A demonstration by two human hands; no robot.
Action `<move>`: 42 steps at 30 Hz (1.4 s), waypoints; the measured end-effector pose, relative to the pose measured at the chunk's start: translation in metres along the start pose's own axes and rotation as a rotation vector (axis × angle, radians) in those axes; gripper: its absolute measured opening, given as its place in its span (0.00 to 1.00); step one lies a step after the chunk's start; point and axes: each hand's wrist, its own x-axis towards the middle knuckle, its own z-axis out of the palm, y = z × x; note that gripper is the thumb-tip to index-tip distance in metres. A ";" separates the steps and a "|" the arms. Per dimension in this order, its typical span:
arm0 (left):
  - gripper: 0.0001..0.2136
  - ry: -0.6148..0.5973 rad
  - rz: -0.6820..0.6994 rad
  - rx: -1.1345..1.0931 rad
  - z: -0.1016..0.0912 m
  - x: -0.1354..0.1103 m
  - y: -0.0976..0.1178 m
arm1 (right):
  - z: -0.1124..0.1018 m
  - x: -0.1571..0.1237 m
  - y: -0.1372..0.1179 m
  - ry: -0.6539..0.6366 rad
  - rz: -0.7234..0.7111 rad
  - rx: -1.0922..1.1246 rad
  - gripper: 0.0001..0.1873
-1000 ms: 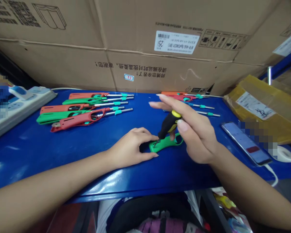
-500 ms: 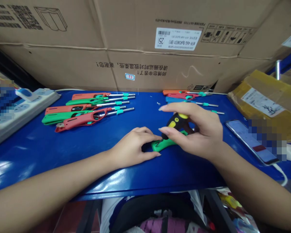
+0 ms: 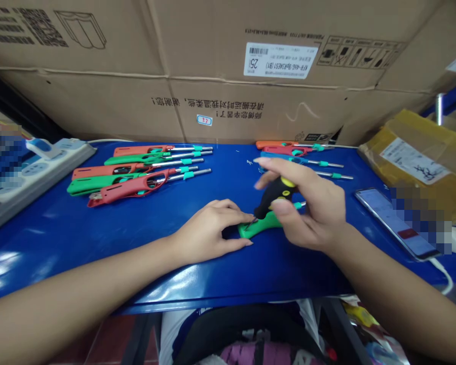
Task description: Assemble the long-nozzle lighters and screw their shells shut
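A green long-nosed lighter (image 3: 257,225) lies on the blue table (image 3: 99,228) in front of me. My left hand (image 3: 209,230) pinches its handle end between thumb and fingers and presses it down. My right hand (image 3: 307,208) grips a black and yellow screwdriver (image 3: 274,195), held tilted. The tip of the screwdriver touches the lighter's handle close to my left fingertips.
Several red and green lighters (image 3: 129,172) lie in a row at the left, a few more lighters (image 3: 300,152) at the back right. A white power strip (image 3: 34,170) sits far left, a phone (image 3: 397,220) and a yellow parcel (image 3: 421,162) at the right. Cardboard boxes (image 3: 228,71) wall the back.
My right fingers have shifted on the screwdriver handle, from stretched out to wrapped, as it turns in place. The left hand and the green lighter have stayed put.
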 end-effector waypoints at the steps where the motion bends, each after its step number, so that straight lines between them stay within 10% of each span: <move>1: 0.15 -0.001 -0.005 -0.006 0.000 0.000 0.000 | -0.001 0.000 -0.001 -0.035 0.032 0.057 0.22; 42: 0.16 0.014 0.002 0.030 -0.001 0.001 0.003 | 0.001 0.001 0.001 -0.019 0.001 0.028 0.21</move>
